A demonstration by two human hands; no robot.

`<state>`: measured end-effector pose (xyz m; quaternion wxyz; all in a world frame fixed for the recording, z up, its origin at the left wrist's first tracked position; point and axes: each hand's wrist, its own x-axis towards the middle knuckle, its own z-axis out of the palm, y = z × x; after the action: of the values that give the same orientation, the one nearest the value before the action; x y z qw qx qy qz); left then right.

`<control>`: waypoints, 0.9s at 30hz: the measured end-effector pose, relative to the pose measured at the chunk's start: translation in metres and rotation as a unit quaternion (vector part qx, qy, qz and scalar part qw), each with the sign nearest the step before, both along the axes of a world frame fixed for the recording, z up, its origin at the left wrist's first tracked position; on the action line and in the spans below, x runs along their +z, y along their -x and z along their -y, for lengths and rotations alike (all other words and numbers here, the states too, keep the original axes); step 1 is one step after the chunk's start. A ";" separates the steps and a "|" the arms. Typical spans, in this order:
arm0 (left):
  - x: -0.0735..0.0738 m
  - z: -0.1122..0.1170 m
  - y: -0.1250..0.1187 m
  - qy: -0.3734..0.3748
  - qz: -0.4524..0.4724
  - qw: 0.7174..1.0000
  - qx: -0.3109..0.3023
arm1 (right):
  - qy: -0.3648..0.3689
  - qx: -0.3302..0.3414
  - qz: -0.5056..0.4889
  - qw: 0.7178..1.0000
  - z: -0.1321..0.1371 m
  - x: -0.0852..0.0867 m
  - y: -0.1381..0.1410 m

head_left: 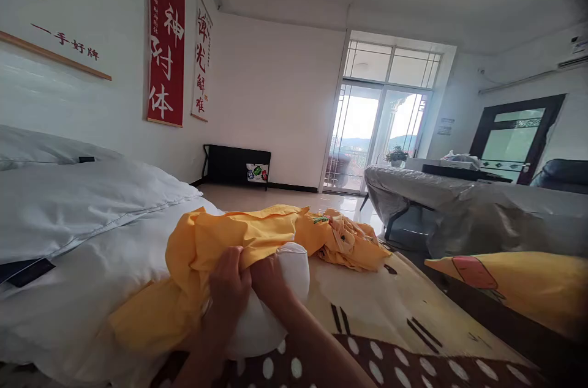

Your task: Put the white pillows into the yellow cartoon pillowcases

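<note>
A yellow pillowcase (248, 230) lies bunched across a white pillow (294, 268), whose rounded end shows below the cloth. My left hand (227, 278) is closed, its fingers wrapped round the lower edge of the yellow cloth. Close beside it, my right hand (269, 281) reaches up to the same edge, against the white pillow. The cloth hides the right fingers, so their grip does not show. To the right, the pillowcase continues into a crumpled, printed part (351, 241). Another fold of it hangs down left of my left hand.
White bedding (114, 216) is heaped at left. Beneath the work lies a cream and brown dotted blanket (367, 308). A yellow cushion (528, 284) with a red patch lies at right. Behind stand a plastic-covered table (427, 192) and a black rack (234, 164) by the wall.
</note>
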<state>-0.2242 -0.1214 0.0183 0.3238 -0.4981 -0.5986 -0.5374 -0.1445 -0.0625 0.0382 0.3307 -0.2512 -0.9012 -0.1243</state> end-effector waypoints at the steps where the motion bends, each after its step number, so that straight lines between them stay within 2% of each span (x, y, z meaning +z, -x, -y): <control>1: -0.003 -0.006 0.011 -0.040 0.001 0.999 -0.006 | -0.015 0.016 0.003 1.000 0.003 -0.004 -0.012; 3: -0.006 -0.012 0.028 -0.081 0.001 0.997 -0.013 | -0.050 0.079 -0.015 0.996 0.006 -0.020 -0.047; 5: -0.007 -0.010 0.032 -0.083 -0.004 0.997 -0.010 | -0.042 0.119 -0.110 0.986 0.002 -0.043 -0.085; 7: -0.004 -0.006 0.021 -0.058 -0.021 0.998 -0.005 | 0.107 0.084 -0.257 0.957 -0.007 -0.069 -0.111; 8: 0.000 -0.005 0.012 -0.020 -0.034 0.999 0.001 | 0.206 0.089 -0.301 0.927 -0.010 -0.080 -0.117; 10: 0.013 -0.006 -0.012 0.108 -0.061 0.992 0.019 | 0.382 0.128 -0.349 0.846 -0.014 -0.093 -0.111; 12: 0.032 -0.013 -0.036 0.238 -0.089 0.967 0.037 | 0.459 0.165 -0.407 0.773 -0.012 -0.091 -0.089; 13: 0.043 -0.018 -0.045 0.276 -0.102 0.955 0.041 | 0.461 0.170 -0.446 0.748 -0.011 -0.085 -0.076; 15: 0.066 -0.026 -0.057 0.295 -0.125 0.947 0.038 | 0.432 0.167 -0.515 0.722 -0.007 -0.064 -0.053; 17: 0.090 -0.027 -0.064 0.285 -0.147 0.947 0.031 | 0.385 0.153 -0.558 0.719 -0.004 -0.038 -0.040; 19: 0.114 -0.019 -0.071 0.255 -0.167 0.952 0.025 | 0.333 0.139 -0.585 0.726 0.001 -0.009 -0.037; 21: 0.140 -0.002 -0.081 0.162 -0.185 0.969 0.014 | 0.270 0.130 -0.594 0.746 0.011 0.022 -0.044; 23: 0.169 0.019 -0.091 0.016 -0.197 0.980 -0.006 | 0.192 0.108 -0.568 0.793 0.027 0.053 -0.060; 25: 0.199 0.038 -0.098 -0.116 -0.192 0.974 -0.032 | 0.098 0.057 -0.523 0.845 0.046 0.082 -0.079; 27: 0.226 0.053 -0.099 -0.188 -0.162 0.967 -0.055 | 0.003 0.003 -0.479 0.878 0.062 0.106 -0.096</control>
<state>-0.1249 -0.1745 0.2439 0.4746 -0.5408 -0.3980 -0.5691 -0.0487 -0.1249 0.1437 0.7214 -0.2782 -0.6341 0.0144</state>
